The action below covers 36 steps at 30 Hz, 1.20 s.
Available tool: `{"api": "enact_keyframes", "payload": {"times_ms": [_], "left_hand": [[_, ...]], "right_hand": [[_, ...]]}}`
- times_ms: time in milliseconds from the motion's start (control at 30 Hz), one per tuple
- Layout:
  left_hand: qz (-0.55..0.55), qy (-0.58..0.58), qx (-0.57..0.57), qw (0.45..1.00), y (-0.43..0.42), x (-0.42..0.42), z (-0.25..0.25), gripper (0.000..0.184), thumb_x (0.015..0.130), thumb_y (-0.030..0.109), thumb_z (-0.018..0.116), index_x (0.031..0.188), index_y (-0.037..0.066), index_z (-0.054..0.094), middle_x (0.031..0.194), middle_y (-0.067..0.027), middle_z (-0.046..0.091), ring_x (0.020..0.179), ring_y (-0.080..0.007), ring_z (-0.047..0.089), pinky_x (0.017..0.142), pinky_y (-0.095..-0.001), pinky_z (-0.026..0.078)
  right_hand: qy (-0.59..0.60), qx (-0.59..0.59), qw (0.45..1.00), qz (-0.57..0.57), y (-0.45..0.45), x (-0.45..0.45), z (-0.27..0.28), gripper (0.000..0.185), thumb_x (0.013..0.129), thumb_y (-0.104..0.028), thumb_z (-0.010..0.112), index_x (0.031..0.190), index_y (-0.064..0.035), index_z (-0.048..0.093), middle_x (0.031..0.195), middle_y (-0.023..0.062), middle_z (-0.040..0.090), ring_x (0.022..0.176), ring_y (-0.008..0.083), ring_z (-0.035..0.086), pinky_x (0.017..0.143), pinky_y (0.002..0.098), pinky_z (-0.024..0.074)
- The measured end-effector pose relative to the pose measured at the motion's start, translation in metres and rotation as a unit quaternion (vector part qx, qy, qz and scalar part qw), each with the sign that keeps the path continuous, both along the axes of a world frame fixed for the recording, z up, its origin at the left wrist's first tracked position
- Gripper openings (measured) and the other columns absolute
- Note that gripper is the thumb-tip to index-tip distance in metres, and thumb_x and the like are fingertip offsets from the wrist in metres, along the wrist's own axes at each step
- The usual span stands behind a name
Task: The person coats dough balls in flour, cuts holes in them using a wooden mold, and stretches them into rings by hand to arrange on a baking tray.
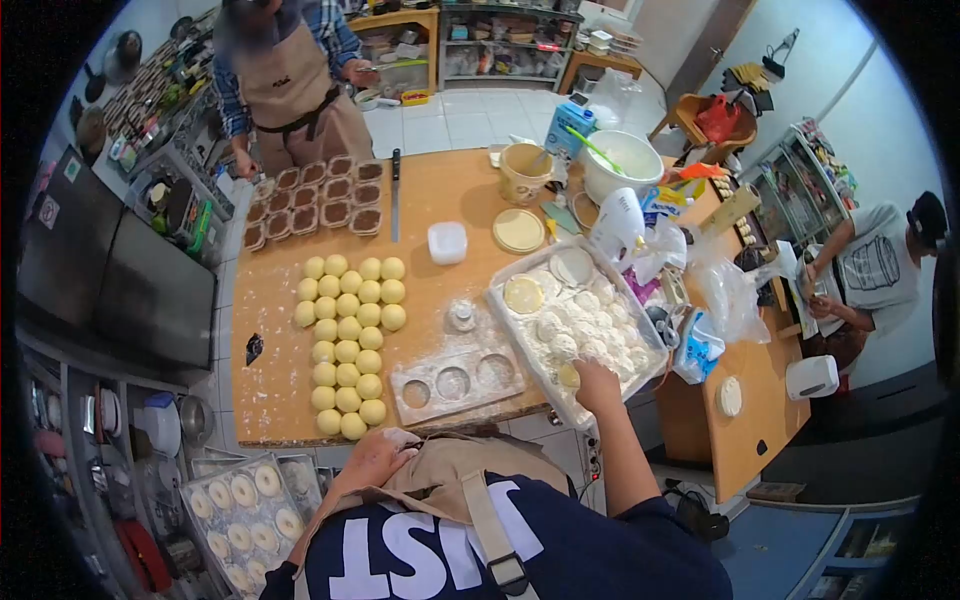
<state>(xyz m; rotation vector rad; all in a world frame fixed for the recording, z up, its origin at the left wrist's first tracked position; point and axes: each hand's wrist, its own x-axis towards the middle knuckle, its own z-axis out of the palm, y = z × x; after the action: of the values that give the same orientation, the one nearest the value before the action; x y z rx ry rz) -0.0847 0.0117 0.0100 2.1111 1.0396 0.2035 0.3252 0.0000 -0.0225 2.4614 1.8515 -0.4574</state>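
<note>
My right hand (597, 386) reaches into the near side of a white tray (519, 338), its fingers closed around a pale yellow dough ball (570, 376). Flour-coated dough pieces (598, 322) fill much of that tray, along with a yellow round disc (523, 294) and a white one (572, 266). Dusted with flour, my left hand (376, 458) is against my apron at the table's front edge, its fingers mostly hidden. Just beyond it, several yellow dough balls (347, 354) stand in rows. A floured board with three round holes (453, 384) lies between the balls and the tray.
Filled plastic cups (336, 190), a long knife (395, 195) and a white container (447, 243) are farther back. A hand mixer (618, 222) and white bowl (622, 168) stand beyond the tray. Ring-shaped dough (243, 490) lies on trays lower left. Two other people stand around.
</note>
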Motion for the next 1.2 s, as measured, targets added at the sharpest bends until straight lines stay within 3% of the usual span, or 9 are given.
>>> {"api": "enact_keyframes", "payload": {"times_ms": [200, 500, 600, 700, 833, 933, 1033, 1133, 1200], "left_hand": [[0.007, -0.01, -0.018, 1.0, -0.003, 0.034, -0.012, 0.023, 0.084, 0.021, 0.06, 0.103, 0.008, 0.063, 0.097, -0.0141, 0.063, 0.095, -0.0324, 0.058, 0.083, -0.0401, 0.044], [0.019, 0.02, 0.018, 0.999, -0.013, 0.066, -0.013, 0.024, 0.084, 0.022, 0.06, 0.102, 0.007, 0.064, 0.099, -0.0129, 0.063, 0.097, -0.0316, 0.057, 0.086, -0.0397, 0.044], [0.037, 0.028, 0.017, 0.999, -0.015, 0.071, -0.017, 0.024, 0.085, 0.023, 0.059, 0.103, 0.007, 0.064, 0.099, -0.0128, 0.063, 0.098, -0.0317, 0.057, 0.086, -0.04, 0.044], [0.055, 0.032, -0.007, 0.998, -0.02, 0.076, -0.011, 0.025, 0.086, 0.024, 0.059, 0.104, 0.008, 0.064, 0.099, -0.013, 0.063, 0.098, -0.0323, 0.056, 0.086, -0.0407, 0.043], [0.049, 0.024, 0.0, 0.998, -0.019, 0.082, -0.011, 0.025, 0.087, 0.024, 0.057, 0.106, 0.009, 0.062, 0.1, -0.0147, 0.062, 0.096, -0.0342, 0.056, 0.084, -0.0419, 0.044], [0.055, 0.03, 0.022, 0.998, -0.019, 0.087, -0.005, 0.026, 0.087, 0.024, 0.057, 0.106, 0.008, 0.062, 0.101, -0.0151, 0.062, 0.097, -0.0343, 0.056, 0.085, -0.0419, 0.043], [0.051, 0.039, 0.009, 0.998, -0.018, 0.086, -0.014, 0.028, 0.088, 0.027, 0.057, 0.108, 0.009, 0.063, 0.1, -0.015, 0.063, 0.097, -0.0339, 0.056, 0.086, -0.042, 0.043], [0.055, 0.032, -0.019, 0.998, -0.016, 0.09, -0.013, 0.028, 0.088, 0.027, 0.057, 0.108, 0.009, 0.062, 0.101, -0.0153, 0.062, 0.097, -0.0346, 0.055, 0.086, -0.0424, 0.043], [0.043, 0.042, 0.003, 0.998, -0.014, 0.093, -0.011, 0.028, 0.088, 0.028, 0.056, 0.108, 0.009, 0.062, 0.099, -0.0158, 0.062, 0.094, -0.0349, 0.056, 0.083, -0.0424, 0.043]], "right_hand": [[0.118, -0.034, 0.989, 0.086, -0.03, 0.03, -0.011, 0.03, 0.074, -0.004, 0.056, 0.103, -0.0112, 0.063, 0.099, 0.0158, 0.06, 0.094, 0.0337, 0.06, 0.08, 0.0439, 0.0481], [0.088, -0.115, 0.98, 0.137, -0.034, 0.024, -0.058, 0.029, 0.075, -0.003, 0.055, 0.102, -0.0096, 0.064, 0.098, 0.0184, 0.06, 0.091, 0.0362, 0.06, 0.08, 0.0435, 0.048], [0.163, -0.039, 0.975, 0.145, -0.03, 0.046, -0.056, 0.026, 0.072, -0.001, 0.058, 0.096, -0.0074, 0.066, 0.095, 0.0194, 0.063, 0.092, 0.0365, 0.06, 0.08, 0.0438, 0.047], [0.234, 0.111, 0.966, -0.015, -0.016, 0.058, -0.037, 0.024, 0.07, 0.001, 0.06, 0.091, -0.0051, 0.067, 0.092, 0.0205, 0.064, 0.092, 0.037, 0.059, 0.08, 0.0436, 0.0462], [0.349, 0.086, 0.933, -0.005, 0.0, 0.061, -0.018, 0.025, 0.069, 0.002, 0.06, 0.093, -0.0014, 0.065, 0.095, 0.0228, 0.063, 0.093, 0.0392, 0.058, 0.082, 0.0421, 0.0461], [0.241, 0.112, 0.964, 0.014, 0.01, 0.066, -0.025, 0.027, 0.068, 0.003, 0.058, 0.094, -0.0005, 0.064, 0.092, 0.0225, 0.063, 0.092, 0.0398, 0.059, 0.082, 0.0419, 0.0462], [0.277, 0.051, 0.959, 0.013, 0.011, 0.07, -0.034, 0.033, 0.07, 0.002, 0.059, 0.103, -0.0006, 0.063, 0.096, 0.0227, 0.063, 0.095, 0.0351, 0.06, 0.081, 0.0385, 0.0477], [0.193, 0.135, 0.966, 0.102, 0.006, 0.065, -0.061, 0.037, 0.071, 0.0, 0.059, 0.107, -0.0052, 0.062, 0.102, 0.0217, 0.059, 0.098, 0.0334, 0.058, 0.081, 0.0401, 0.0483], [0.112, 0.01, 0.989, 0.094, 0.005, 0.039, -0.042, 0.039, 0.07, -0.001, 0.06, 0.109, -0.0083, 0.062, 0.104, 0.0202, 0.056, 0.101, 0.0339, 0.056, 0.083, 0.0414, 0.0479]]}}
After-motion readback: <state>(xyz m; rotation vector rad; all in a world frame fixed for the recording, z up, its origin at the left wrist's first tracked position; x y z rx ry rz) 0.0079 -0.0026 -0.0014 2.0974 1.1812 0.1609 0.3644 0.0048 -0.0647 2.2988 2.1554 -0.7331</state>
